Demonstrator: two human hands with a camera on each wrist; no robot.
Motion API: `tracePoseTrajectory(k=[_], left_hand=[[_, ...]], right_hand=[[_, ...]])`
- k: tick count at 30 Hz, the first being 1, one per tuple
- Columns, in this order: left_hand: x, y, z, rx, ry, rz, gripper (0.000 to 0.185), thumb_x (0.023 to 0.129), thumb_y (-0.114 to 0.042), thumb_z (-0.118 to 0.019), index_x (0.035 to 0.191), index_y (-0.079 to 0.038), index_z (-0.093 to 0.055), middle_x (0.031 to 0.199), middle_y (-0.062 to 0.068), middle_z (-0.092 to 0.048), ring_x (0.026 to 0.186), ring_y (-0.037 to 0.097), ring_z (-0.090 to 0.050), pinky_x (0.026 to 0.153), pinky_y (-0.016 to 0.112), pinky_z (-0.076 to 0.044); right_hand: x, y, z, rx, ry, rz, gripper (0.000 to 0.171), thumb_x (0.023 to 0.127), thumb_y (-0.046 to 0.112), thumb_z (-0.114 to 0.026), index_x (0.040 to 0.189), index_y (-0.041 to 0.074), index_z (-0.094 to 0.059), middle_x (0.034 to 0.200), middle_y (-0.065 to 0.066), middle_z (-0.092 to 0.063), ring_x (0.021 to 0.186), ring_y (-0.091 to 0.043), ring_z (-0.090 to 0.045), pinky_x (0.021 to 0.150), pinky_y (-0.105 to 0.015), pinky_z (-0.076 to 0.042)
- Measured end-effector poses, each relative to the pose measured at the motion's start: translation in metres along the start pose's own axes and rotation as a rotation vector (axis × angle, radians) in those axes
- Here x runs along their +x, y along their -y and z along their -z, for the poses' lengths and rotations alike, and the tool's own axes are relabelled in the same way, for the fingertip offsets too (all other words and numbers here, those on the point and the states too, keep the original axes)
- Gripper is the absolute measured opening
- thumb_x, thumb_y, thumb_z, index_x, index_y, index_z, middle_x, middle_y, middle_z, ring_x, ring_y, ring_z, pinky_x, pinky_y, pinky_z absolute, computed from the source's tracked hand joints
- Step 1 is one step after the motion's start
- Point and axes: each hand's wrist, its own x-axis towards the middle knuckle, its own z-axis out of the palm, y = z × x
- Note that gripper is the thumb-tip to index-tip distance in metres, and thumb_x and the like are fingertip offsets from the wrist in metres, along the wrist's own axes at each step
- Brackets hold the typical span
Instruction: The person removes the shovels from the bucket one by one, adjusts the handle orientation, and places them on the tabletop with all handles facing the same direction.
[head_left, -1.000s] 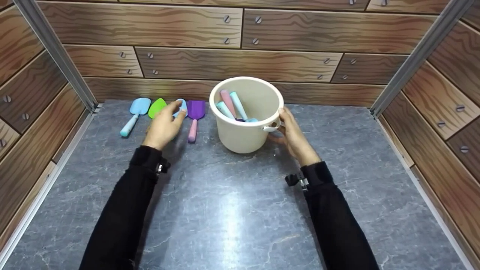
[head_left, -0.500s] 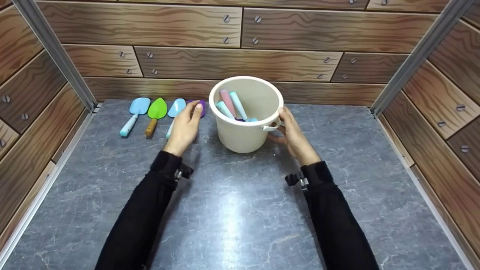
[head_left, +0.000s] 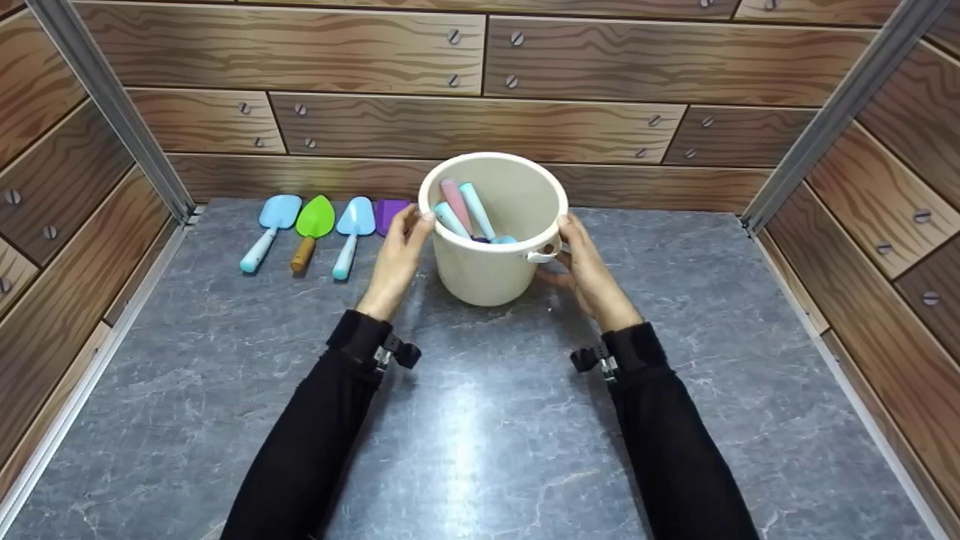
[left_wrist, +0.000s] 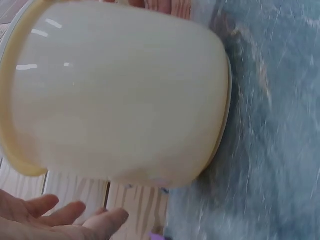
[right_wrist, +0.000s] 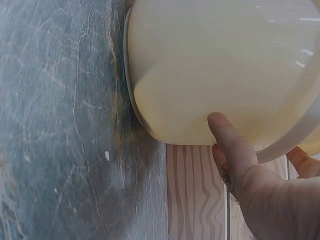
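A cream bucket point(head_left: 487, 274) stands upright on the grey floor near the back wall. Inside it lean several toy shovels, with a pink handle point(head_left: 456, 204) and turquoise handles point(head_left: 478, 211) upward. My left hand point(head_left: 397, 259) is at the bucket's left side, its fingertips close to the rim; the left wrist view shows its fingers spread, with a gap before the wall. With extended fingers, my right hand point(head_left: 592, 277) touches the bucket's right side beside the handle mount point(head_left: 543, 256). One finger point(right_wrist: 225, 132) rests against the wall in the right wrist view.
Left of the bucket lie a blue square shovel point(head_left: 280, 212), a green leaf-shaped shovel point(head_left: 315, 216) with a brown handle, a blue pointed shovel point(head_left: 356, 216) and a purple shovel point(head_left: 388, 213), its handle hidden behind my left hand. Wood-patterned walls point(head_left: 480, 124) enclose the back and sides.
My left hand has moved right, from over the green and blue shovels, past the purple one, to the bucket's left side. The right hand and bucket have stayed in place.
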Motion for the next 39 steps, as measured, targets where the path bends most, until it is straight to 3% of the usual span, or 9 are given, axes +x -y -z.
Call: tracePoseTrajectory(k=[7,11,18,21,25,30,36,39], left_hand=[[-0.003,0.004,-0.013,-0.103,0.035,-0.011,0.087,0.116,-0.045,-0.059,0.184,-0.001,-0.028,0.191,0.028,-0.033,0.180,0.046,-0.033,0.150,0.059,-0.031],[-0.005,0.008,-0.016,-0.093,0.070,-0.007,0.090,0.115,-0.048,-0.058,0.186,-0.003,-0.024,0.194,0.027,-0.027,0.183,0.045,-0.027,0.151,0.059,-0.028],[-0.009,0.009,-0.019,-0.104,0.130,-0.006,0.119,0.101,-0.070,-0.063,0.190,-0.013,-0.010,0.196,0.026,-0.019,0.184,0.044,-0.022,0.151,0.061,-0.026],[-0.011,0.010,-0.020,-0.093,0.127,-0.004,0.125,0.097,-0.076,-0.064,0.190,-0.013,-0.009,0.196,0.028,-0.019,0.184,0.045,-0.023,0.151,0.061,-0.026],[-0.011,0.013,-0.022,-0.077,0.103,0.001,0.121,0.099,-0.072,-0.061,0.190,-0.013,-0.008,0.195,0.029,-0.020,0.183,0.046,-0.025,0.150,0.062,-0.027],[-0.010,0.017,-0.027,-0.069,0.051,-0.033,0.108,0.105,-0.061,-0.057,0.189,-0.011,-0.013,0.194,0.029,-0.025,0.180,0.048,-0.033,0.148,0.063,-0.032],[-0.011,0.015,-0.033,-0.085,0.022,-0.057,0.096,0.109,-0.050,-0.055,0.186,-0.006,-0.019,0.193,0.028,-0.027,0.179,0.047,-0.033,0.150,0.061,-0.028],[-0.013,0.015,-0.035,-0.116,0.024,-0.056,0.095,0.110,-0.048,-0.055,0.186,-0.006,-0.018,0.193,0.027,-0.028,0.180,0.045,-0.032,0.152,0.059,-0.025]], right_hand=[[0.000,0.000,0.001,-0.016,0.013,0.005,0.071,0.121,0.049,-0.037,0.183,0.015,-0.029,0.175,-0.023,-0.034,0.166,-0.048,-0.047,0.137,-0.078,-0.042],[-0.002,0.001,0.000,-0.039,0.017,0.006,0.071,0.121,0.050,-0.036,0.183,0.016,-0.030,0.179,-0.027,-0.031,0.166,-0.047,-0.047,0.136,-0.078,-0.044],[-0.003,0.005,0.000,-0.049,0.028,-0.006,0.070,0.121,0.047,-0.036,0.182,0.014,-0.029,0.173,-0.025,-0.038,0.162,-0.048,-0.050,0.136,-0.075,-0.046],[-0.003,0.007,0.002,-0.066,0.046,-0.015,0.064,0.121,0.045,-0.038,0.174,0.010,-0.033,0.164,-0.020,-0.043,0.154,-0.045,-0.055,0.135,-0.073,-0.049],[-0.005,0.011,0.003,-0.065,0.065,-0.028,0.055,0.120,0.043,-0.041,0.163,0.009,-0.035,0.163,-0.018,-0.041,0.146,-0.039,-0.058,0.134,-0.073,-0.049],[-0.006,0.014,0.004,-0.086,0.079,-0.038,0.060,0.120,0.045,-0.042,0.169,0.012,-0.032,0.171,-0.022,-0.036,0.152,-0.042,-0.056,0.137,-0.076,-0.044],[-0.013,0.025,0.012,-0.249,0.100,-0.027,0.075,0.123,0.049,-0.044,0.183,0.008,-0.025,0.185,-0.027,-0.034,0.171,-0.051,-0.044,0.139,-0.079,-0.039],[-0.018,0.034,0.018,-0.396,0.050,0.031,0.076,0.124,0.046,-0.050,0.184,0.006,-0.028,0.186,-0.029,-0.037,0.169,-0.054,-0.046,0.135,-0.078,-0.046]])
